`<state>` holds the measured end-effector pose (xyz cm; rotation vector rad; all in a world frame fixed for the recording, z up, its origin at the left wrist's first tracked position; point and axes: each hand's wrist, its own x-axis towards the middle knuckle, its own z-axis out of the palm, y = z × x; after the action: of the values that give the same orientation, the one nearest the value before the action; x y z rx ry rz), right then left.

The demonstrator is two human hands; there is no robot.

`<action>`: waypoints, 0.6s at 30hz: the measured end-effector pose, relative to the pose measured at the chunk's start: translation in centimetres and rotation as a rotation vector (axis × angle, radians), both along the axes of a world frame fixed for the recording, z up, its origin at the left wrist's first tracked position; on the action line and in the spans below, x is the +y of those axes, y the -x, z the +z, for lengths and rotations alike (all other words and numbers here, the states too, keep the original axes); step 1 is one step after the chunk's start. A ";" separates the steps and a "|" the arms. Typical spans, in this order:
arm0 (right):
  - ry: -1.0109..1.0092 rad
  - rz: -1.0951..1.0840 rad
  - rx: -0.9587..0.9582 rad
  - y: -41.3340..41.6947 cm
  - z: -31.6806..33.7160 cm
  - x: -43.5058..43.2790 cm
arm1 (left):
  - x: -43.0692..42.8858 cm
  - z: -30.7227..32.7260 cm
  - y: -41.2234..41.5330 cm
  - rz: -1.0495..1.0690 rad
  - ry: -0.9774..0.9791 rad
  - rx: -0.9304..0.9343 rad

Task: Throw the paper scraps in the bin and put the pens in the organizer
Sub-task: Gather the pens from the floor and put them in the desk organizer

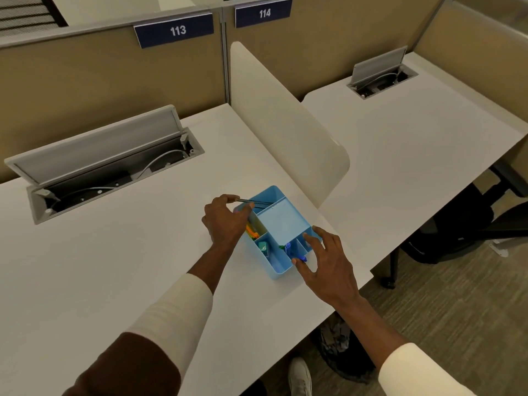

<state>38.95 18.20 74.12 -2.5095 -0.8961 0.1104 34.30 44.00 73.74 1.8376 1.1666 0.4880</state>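
Sleeves nearest. Left hand [225, 221] pinches dark pens [254, 202] over the blue organizer's [281, 217] far slot; right hand [328, 261], fingers spread, steadies its near end. Risk: pens roll off the rim w/ early release. Signs: "113" [177, 30], "114" [264, 13]. No scraps seen.

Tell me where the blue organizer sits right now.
In the head view, the blue organizer sits on the white desk beside the divider panel, between the left hand and right hand.
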 end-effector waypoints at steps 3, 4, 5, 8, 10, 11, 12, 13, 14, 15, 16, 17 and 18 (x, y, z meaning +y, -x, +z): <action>-0.008 0.004 0.004 0.1 0.1 0.0 | 0.5 -0.2 1.4 -0.019 -0.009 0.019; -0.010 0.002 0.004 0.1 0.2 0.0 | 0.6 -0.3 2.0 -0.021 0.000 0.022; -0.013 0.001 0.006 0.1 0.2 0.0 | 0.6 -0.4 2.7 -0.018 0.002 0.021; -0.008 -0.010 0.010 0.2 0.5 0.1 | 0.4 -0.2 5.0 0.031 -0.033 0.028; -0.003 -0.012 0.011 0.1 0.6 0.1 | -0.1 0.2 6.6 0.055 -0.032 0.012; -0.004 -0.006 0.009 0.1 0.5 0.1 | -0.4 0.3 7.5 0.059 -0.020 0.011; 0.002 0.000 0.007 0.1 0.6 0.0 | -0.7 0.5 8.4 0.057 -0.009 0.029; 0.002 0.006 0.012 0.1 0.6 0.0 | -1.0 0.4 9.4 0.054 0.000 0.052; 0.011 -0.001 0.016 0.1 0.7 0.1 | -1.3 0.4 10.4 0.045 0.011 0.084; 0.012 0.003 0.018 0.1 0.8 0.2 | -1.7 0.3 11.4 0.039 0.021 0.106; 0.016 0.011 0.018 0.2 1.0 0.2 | -2.2 0.3 12.4 0.025 0.027 0.131; 0.016 0.026 0.026 0.1 1.1 0.2 | -2.7 0.2 13.4 0.003 0.021 0.154; 0.025 0.041 0.031 0.2 1.3 0.2 | -3.2 0.2 14.4 -0.025 0.009 0.177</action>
<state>38.77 18.40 75.43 -2.5055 -0.9391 0.1747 19.92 40.76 73.96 1.9152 1.2594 0.3102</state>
